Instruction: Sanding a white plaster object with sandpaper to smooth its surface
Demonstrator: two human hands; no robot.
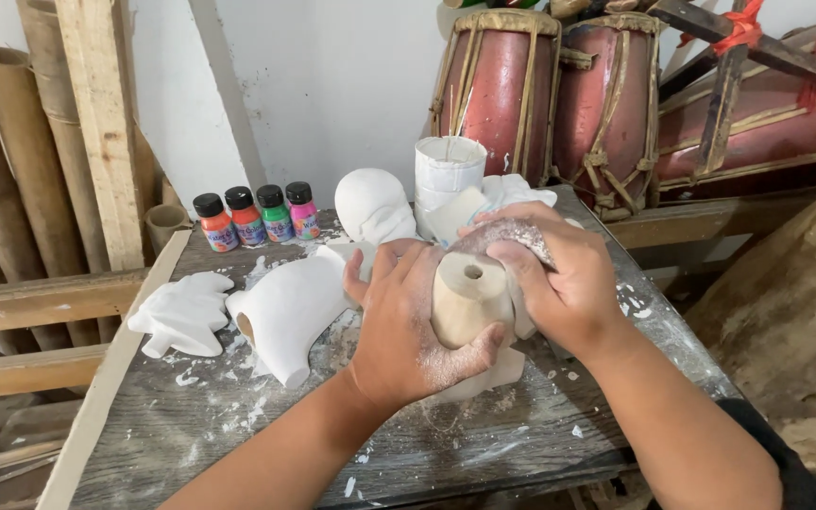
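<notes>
You get bright, even daylight, soft shadows under your hands (484,302) on the table (238,434), no harsh glare on the white wall (332,85), sharp centre, slight wide-angle stretch at the edges.

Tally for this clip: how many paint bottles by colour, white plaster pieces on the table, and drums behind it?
Orange paint bottle: 1
Red paint bottle: 1
Green paint bottle: 1
Pink paint bottle: 1
White plaster pieces (leaf shape, hollow body, head): 3
Red drums: 2
Total: 9
</notes>
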